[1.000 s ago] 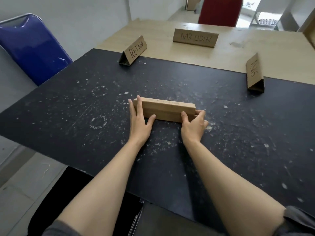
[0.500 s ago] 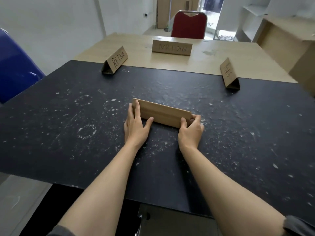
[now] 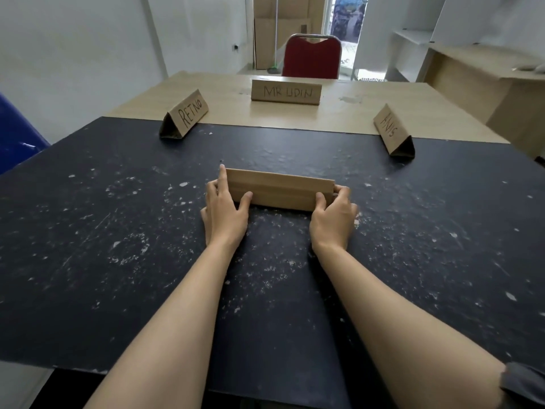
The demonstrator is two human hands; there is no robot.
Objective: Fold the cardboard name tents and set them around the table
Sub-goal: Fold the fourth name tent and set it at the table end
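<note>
A folded cardboard name tent (image 3: 280, 190) stands on the black table (image 3: 118, 231) in front of me, its blank back toward me. My left hand (image 3: 225, 212) grips its left end, thumb on the near face and fingers along the end. Its right end sits in my right hand (image 3: 333, 216), held the same way. Three lettered tents stand farther off: "RETNO" (image 3: 185, 115) at the far left, "MR UDIN" (image 3: 285, 92) at the far middle, "ANIS" (image 3: 390, 129) at the far right.
The black table butts against a light wooden table (image 3: 339, 113) beyond it. A red chair (image 3: 311, 56) stands at the far end, a blue chair (image 3: 17, 137) at the left, and a wooden desk (image 3: 501, 84) at the right. The black surface is speckled with white flecks.
The camera has tilted up, showing more of the room. The tent in my hands has turned from slightly skewed to nearly square with the table edge; both hands stay on its ends.
</note>
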